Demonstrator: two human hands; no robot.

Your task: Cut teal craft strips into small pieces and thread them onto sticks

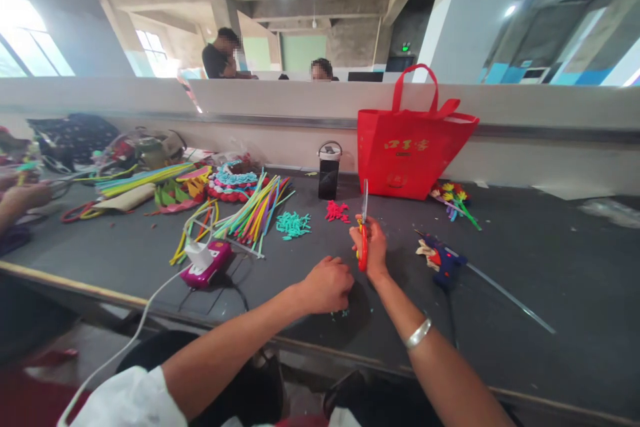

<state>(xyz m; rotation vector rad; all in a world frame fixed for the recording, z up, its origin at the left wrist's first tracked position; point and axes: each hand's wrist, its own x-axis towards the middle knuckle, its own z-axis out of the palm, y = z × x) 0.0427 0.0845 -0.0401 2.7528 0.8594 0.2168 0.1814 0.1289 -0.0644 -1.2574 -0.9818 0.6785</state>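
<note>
My right hand [373,247] is closed round the red handles of a pair of scissors [363,227], whose blades point up and away over the dark table [550,260]. My left hand [327,285] rests knuckles-up on the table just left of it, fingers curled under; tiny teal scraps lie beside it, and what the fingers hold is hidden. A silver bangle [418,333] sits on my right wrist. Small piles of cut teal pieces [293,224] and red pieces [337,212] lie a little beyond the hands.
Bundles of coloured pipe cleaners [250,213] spread at left, near a pink and white device [205,265] with a cable. A red tote bag [410,147], black bottle [329,170], blue glue gun [443,260] and small craft flowers [453,200] stand behind. Another person's hand [25,197] is at far left.
</note>
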